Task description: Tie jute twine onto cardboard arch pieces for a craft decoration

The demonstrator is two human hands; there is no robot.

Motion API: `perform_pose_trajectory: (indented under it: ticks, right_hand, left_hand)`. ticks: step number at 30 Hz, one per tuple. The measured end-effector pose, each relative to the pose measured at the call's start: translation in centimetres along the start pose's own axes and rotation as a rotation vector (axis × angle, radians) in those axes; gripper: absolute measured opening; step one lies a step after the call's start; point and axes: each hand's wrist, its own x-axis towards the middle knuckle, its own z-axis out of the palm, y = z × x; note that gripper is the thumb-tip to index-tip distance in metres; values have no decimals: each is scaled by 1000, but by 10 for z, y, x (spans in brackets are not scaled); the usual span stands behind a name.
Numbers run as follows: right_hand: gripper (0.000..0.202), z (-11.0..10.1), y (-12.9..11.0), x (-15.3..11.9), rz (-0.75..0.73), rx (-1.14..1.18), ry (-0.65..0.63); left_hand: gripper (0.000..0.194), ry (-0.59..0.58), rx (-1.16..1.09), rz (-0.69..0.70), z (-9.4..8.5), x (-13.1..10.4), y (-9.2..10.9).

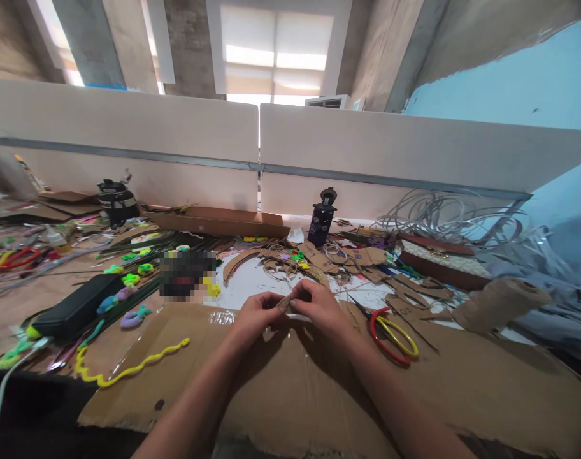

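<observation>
Both hands meet over the cardboard sheet (195, 376) in the head view. Between the fingertips is a small brown piece (284, 304) that looks like twine or woven fibre; fingers cover most of it. My left hand (256, 320) is closed on its left side. My right hand (319, 311) pinches it from the right. Just beyond the hands lie a curved cardboard strip (240, 260) and a tangle of brown cord. Right of my right hand rest scissors (393, 338) with red and yellow handles.
A cone of brown twine (501, 303) lies at right, near a brown-and-white handbag (443, 258). A dark bottle (321, 223) with its lid up stands behind. Left are a black case (83, 306), a yellow pipe cleaner (132, 370) and fuzzy flowers. White partitions (128, 121) close the back.
</observation>
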Motion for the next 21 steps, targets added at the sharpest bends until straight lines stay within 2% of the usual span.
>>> perform_pose_trajectory:
  ticks: [5,14,18,21]
  right_hand:
    - [10,1,0,-2,-23,-10,13]
    - [11,-11,-8,-5,-44,4,26]
    - [12,-11,-5,-5,-25,4,16]
    - [12,-9,-3,-5,-28,4,7]
  left_hand:
    - [23,62,117,77,5,0,0]
    - [21,50,61,12,3,0,1]
    - [19,79,38,-8,2,2,2]
    - [18,58,20,0,2,2,-1]
